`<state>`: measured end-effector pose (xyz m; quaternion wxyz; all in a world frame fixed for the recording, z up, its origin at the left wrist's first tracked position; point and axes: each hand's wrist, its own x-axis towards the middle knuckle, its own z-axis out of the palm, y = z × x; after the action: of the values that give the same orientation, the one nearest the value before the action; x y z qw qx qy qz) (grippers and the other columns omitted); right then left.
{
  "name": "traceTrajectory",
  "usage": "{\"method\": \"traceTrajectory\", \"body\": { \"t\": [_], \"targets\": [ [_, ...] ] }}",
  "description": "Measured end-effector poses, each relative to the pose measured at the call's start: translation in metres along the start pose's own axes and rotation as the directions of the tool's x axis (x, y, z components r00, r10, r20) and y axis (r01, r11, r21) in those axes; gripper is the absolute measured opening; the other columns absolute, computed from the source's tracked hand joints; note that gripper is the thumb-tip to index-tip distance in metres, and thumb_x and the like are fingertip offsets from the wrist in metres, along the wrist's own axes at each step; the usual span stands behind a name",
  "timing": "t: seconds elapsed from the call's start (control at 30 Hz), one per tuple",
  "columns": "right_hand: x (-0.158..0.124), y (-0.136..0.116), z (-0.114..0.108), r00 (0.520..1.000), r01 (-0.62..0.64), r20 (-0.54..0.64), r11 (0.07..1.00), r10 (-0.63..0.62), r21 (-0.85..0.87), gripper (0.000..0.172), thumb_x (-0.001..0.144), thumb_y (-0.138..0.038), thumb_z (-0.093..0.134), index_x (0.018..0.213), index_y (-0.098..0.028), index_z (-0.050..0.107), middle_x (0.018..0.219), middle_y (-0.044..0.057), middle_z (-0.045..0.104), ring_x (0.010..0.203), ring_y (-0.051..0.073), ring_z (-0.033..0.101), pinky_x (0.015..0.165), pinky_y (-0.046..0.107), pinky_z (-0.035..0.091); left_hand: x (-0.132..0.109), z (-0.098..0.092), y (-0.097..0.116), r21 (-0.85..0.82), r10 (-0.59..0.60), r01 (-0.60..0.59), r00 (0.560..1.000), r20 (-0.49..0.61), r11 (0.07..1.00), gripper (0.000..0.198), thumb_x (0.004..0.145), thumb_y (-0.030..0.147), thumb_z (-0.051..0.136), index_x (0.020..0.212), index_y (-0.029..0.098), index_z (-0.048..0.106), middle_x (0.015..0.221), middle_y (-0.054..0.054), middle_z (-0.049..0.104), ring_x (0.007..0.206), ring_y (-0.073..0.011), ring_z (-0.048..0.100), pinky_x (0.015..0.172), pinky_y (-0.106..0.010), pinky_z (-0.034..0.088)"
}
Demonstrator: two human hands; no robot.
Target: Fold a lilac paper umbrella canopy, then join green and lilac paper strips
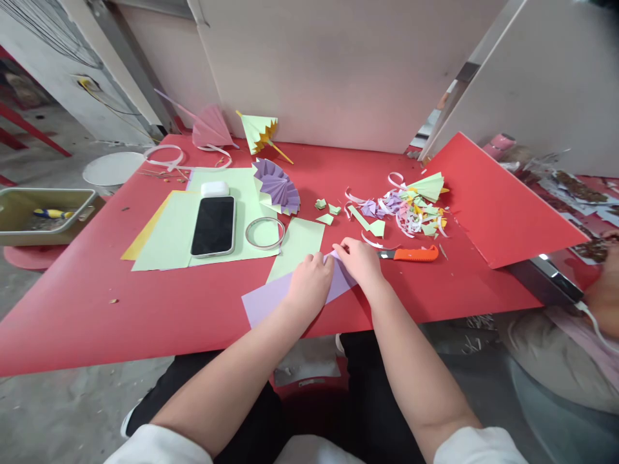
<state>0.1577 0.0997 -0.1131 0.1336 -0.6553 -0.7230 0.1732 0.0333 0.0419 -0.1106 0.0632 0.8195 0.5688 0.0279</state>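
Note:
A lilac paper sheet (264, 299) lies on the red table (120, 309) near its front edge. My left hand (309, 283) presses down on the sheet, fingers curled over its upper edge. My right hand (360, 258) pinches the sheet's far right corner, fingers closed on the paper. A light green paper sheet (297, 245) lies just behind my left hand. An orange utility knife (413, 254) rests right of my right hand.
A phone (213, 225) and earbud case (215, 189) lie on green sheets (164, 241). Nearby are a tape ring (264, 232), a folded purple fan (278, 185), paper scraps (411, 209), paper umbrellas (258, 132) and a raised red board (493, 200). Another person (570, 361) sits at right.

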Motion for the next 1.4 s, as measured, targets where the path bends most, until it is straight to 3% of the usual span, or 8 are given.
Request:
{"method": "traceTrajectory", "body": {
  "t": [0.2, 0.6, 1.17, 1.4],
  "targets": [
    [-0.002, -0.005, 0.002, 1.0, 0.007, 0.024, 0.992, -0.004, -0.122, 0.027, 0.087, -0.04, 0.043, 0.077, -0.022, 0.059, 0.07, 0.003, 0.065, 0.068, 0.017, 0.058, 0.051, 0.025, 0.025, 0.002, 0.001, -0.002, 0.0, 0.024, -0.024, 0.999, 0.021, 1.0, 0.042, 0.08, 0.001, 0.038, 0.12, 0.006, 0.047, 0.103, -0.017, 0.056, 0.091, -0.0233, 0.053, 0.076, -0.035, 0.044],
    [-0.005, -0.01, 0.006, 0.998, -0.05, 0.024, 0.97, 0.057, -0.239, 0.027, 0.09, -0.037, 0.038, 0.085, -0.02, 0.059, 0.077, 0.007, 0.068, 0.072, 0.02, 0.062, 0.051, 0.026, 0.026, 0.005, 0.004, -0.002, -0.003, 0.025, -0.025, 0.998, 0.058, 1.0, 0.045, 0.083, 0.004, 0.036, 0.128, 0.003, 0.041, 0.105, -0.019, 0.057, 0.092, -0.0247, 0.054, 0.074, -0.034, 0.042],
    [-0.01, -0.018, 0.007, 0.994, -0.107, -0.008, 0.949, 0.109, -0.297, 0.026, 0.092, -0.035, 0.039, 0.09, -0.018, 0.059, 0.082, 0.007, 0.069, 0.076, 0.02, 0.064, 0.053, 0.025, 0.03, 0.006, 0.004, 0.0, 0.051, 0.028, -0.032, 0.997, 0.074, 0.998, 0.045, 0.083, 0.004, 0.036, 0.128, 0.004, 0.042, 0.106, -0.019, 0.058, 0.093, -0.0241, 0.054, 0.074, -0.034, 0.043],
    [-0.019, -0.012, 0.004, 0.997, -0.078, -0.026, 0.956, 0.074, -0.284, 0.036, 0.091, -0.049, 0.036, 0.084, -0.02, 0.057, 0.076, 0.003, 0.068, 0.072, 0.017, 0.062, 0.049, 0.025, 0.023, 0.001, 0.004, -0.001, 0.081, 0.06, -0.065, 0.996, 0.059, 0.995, 0.043, 0.083, 0.004, 0.036, 0.125, 0.004, 0.047, 0.115, -0.019, 0.055, 0.093, -0.0241, 0.052, 0.073, -0.034, 0.042]
  ]
}}
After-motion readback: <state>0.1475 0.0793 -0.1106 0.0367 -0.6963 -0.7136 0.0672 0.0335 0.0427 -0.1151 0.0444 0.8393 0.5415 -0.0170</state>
